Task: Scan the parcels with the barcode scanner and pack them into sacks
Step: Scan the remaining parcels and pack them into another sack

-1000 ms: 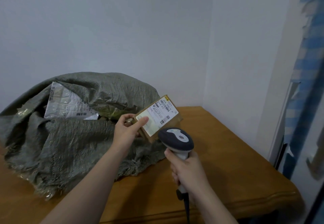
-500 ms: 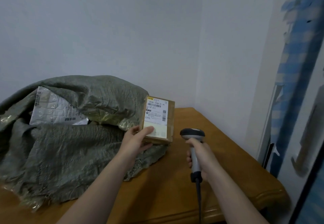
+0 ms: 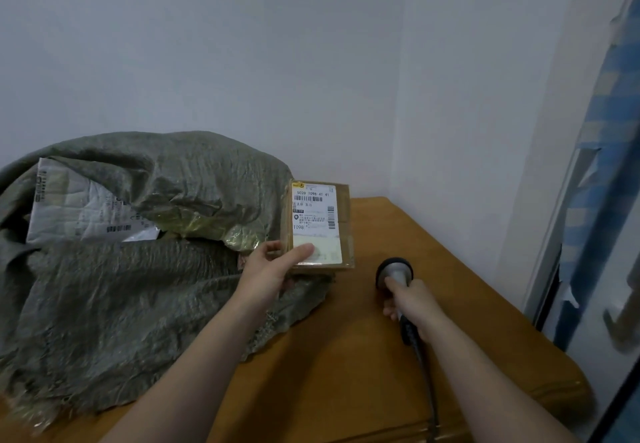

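The left hand (image 3: pixel 266 272) is holding the cardboard parcel (image 3: pixel 320 224) upright above the table (image 3: pixel 381 390), its grip pinching the bottom corner, with the thumb lying across the lower part of the label (image 3: pixel 317 220) and the fingers tucked behind. That is a low hold on a tall box, so the parcel is risking a tip toward three o'clock if the pinch slackens. The right hand (image 3: pixel 412 298) is sitting at four o'clock of the parcel, its grip wrapping the handle of the barcode scanner (image 3: pixel 394 271). I judge the scanner's head to be facing down and away rather than at the label, so a trigger pull from here is likely missing the barcodes near the top. Whether the head is touching the table I cannot tell. The cable (image 3: pixel 426 383) is trailing toward six o'clock over the table's near edge, and a quick lift of the scanner is liable to snag it there. At nine o'clock the grey-green sack (image 3: pixel 121 286) is slumping, with a white mailer (image 3: pixel 79 214) filling its mouth at ten o'clock. With the opening sagging like that, the parcel is in danger of catching on the lip and sliding back out onto the table.
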`<state>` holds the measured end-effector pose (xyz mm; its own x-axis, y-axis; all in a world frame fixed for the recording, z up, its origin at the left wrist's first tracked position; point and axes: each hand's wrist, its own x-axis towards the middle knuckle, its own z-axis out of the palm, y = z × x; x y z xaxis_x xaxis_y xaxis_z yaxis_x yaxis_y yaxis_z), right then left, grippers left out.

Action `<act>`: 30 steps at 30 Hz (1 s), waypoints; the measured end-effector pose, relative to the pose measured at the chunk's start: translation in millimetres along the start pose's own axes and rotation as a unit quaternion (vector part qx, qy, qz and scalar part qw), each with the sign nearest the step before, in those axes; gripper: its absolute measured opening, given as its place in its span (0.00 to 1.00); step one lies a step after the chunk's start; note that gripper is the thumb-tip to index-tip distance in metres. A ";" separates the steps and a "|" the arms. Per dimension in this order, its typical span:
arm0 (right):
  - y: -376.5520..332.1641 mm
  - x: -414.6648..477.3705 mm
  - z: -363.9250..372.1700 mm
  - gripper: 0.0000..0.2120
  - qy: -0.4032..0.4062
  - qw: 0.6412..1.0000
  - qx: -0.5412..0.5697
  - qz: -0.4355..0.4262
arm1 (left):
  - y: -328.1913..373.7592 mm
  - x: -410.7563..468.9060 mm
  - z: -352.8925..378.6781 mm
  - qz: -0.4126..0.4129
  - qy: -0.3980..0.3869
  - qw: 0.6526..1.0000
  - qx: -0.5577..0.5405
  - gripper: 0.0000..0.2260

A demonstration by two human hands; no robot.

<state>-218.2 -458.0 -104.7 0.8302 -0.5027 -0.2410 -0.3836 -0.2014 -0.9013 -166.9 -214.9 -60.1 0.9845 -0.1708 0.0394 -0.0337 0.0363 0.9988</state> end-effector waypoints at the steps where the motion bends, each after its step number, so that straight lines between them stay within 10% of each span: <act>1: -1.8 0.5 -2.0 0.18 0.025 0.997 -0.066 -0.005 | 1.4 -0.5 -0.3 0.004 0.003 1.000 0.004 0.40; 4: -9.9 -0.4 -2.5 0.25 0.201 0.945 -0.246 -0.078 | 6.4 2.9 -2.0 0.027 0.020 0.999 0.000 0.41; 8: -53.0 -20.9 26.2 0.28 0.108 0.961 0.036 -0.254 | 17.2 19.9 -4.6 0.073 0.039 0.996 -0.020 0.43; 13: -88.0 6.9 88.2 0.37 -0.130 0.930 0.251 -0.237 | 25.3 58.8 -10.8 0.139 0.035 0.990 0.009 0.40; 26: -143.1 55.3 114.7 0.50 -0.091 0.910 0.397 -0.078 | 74.7 147.4 -29.2 0.056 -0.064 0.980 0.178 0.38; 30: -163.1 26.5 101.8 0.46 -0.080 0.914 0.399 0.012 | 122.9 138.9 -65.9 0.131 -0.088 0.880 0.447 0.27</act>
<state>-92.4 -352.9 -0.7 0.8980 -0.3575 -0.2565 -0.0389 0.5162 -0.8556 -22.9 -169.4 66.2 0.8832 -0.4252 0.1977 -0.4558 -0.6793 0.5751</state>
